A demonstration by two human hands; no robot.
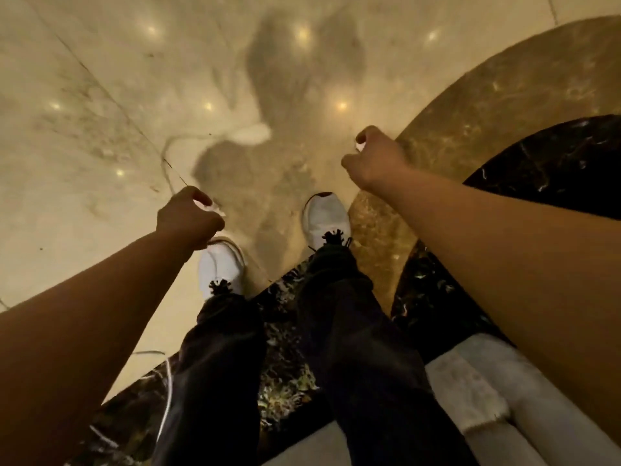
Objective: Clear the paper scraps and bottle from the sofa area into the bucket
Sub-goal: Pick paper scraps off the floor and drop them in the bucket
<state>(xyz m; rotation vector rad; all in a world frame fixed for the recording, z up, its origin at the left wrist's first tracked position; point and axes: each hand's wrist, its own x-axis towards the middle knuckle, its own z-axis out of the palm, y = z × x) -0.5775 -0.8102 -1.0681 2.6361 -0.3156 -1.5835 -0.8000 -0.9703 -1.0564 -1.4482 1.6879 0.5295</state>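
Looking straight down at a glossy cream marble floor (100,95), grey-veined, with ceiling lights mirrored in it as bright dots. The person's blurred reflection spreads across the stone ahead of both hands. Left hand (188,218) is curled shut, pinching a white paper scrap (213,207) that pokes out on its far side. Right hand (373,159) is clenched too, a small white scrap (359,148) peeking between the fingers at its top edge. Both arms are bare, stretched forward, well apart. Beyond the left hand, between the two hands, a white blurred patch (252,134) lies on the floor; scrap or glare, cannot tell. To the right of the right hand a round golden-brown marble inlay (504,95) curves in, and outside that a black white-veined band (554,163). Under the hands: two white shoes (324,218), dark trousers (353,348), a black marble strip running diagonally beneath the legs. Below the right forearm, a pale grey cushioned sofa edge (470,391). Bucket and bottle are out of view.
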